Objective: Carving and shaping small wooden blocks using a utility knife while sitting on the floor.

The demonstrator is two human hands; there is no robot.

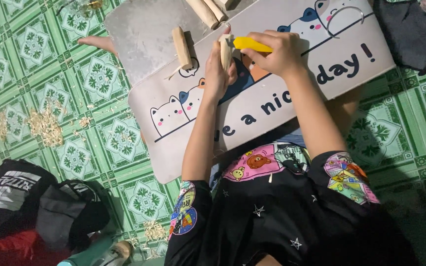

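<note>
My left hand point(216, 74) grips a short pale wooden stick point(226, 49), holding it upright over a pink mat with cartoon cats point(183, 143). My right hand point(278, 51) is closed on a yellow-handled knife point(251, 44), and its tip meets the top of the stick. Both hands are close together near the mat's upper edge. The blade itself is hidden behind the stick and my fingers.
A grey metal sheet point(141, 29) carries a wooden block point(182, 47) and more sticks point(204, 12). A bare foot point(97, 42) rests beside it. Wood shavings point(45, 125) litter the green tiled floor. Black bags point(30, 202) lie lower left, and a dark cloth point(410, 29) lies upper right.
</note>
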